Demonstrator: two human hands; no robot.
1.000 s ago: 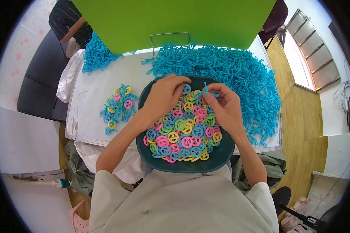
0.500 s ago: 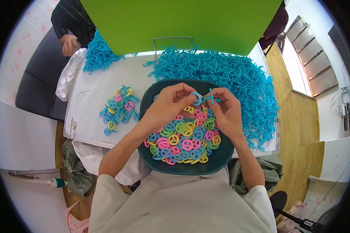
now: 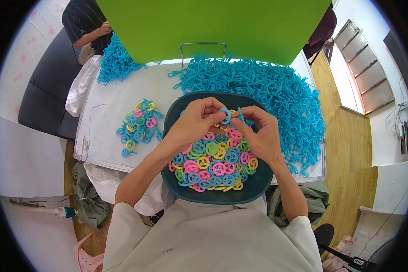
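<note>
Above the dark green tub [image 3: 167, 170], my left hand [image 3: 199, 119] pinches a blue spoked plastic wheel [image 3: 225, 116] between thumb and fingers. My right hand [image 3: 260, 131] grips a small turquoise plastic stick piece [image 3: 241, 115] right beside it. The two parts are close together; fingers hide whether they touch. Inside the tub, under both hands, lie many small spoked wheels [image 3: 218, 169] in blue, pink, yellow and green. A yellow wheel [image 3: 221, 128] shows just under my left fingertips.
Turquoise stick pieces [image 3: 258, 77] form a big heap behind and right of the tub. Wheels joined to sticks [image 3: 139, 126] lie on the white table [image 3: 99, 131] at left. A green panel [image 3: 213, 31] stands at the back. Another person's arm [image 3: 93, 36] shows far left.
My right hand has moved left, bringing the stick piece nearer the blue wheel, which has shifted slightly left and turned more face-on. The other person's hand has moved up and right.
</note>
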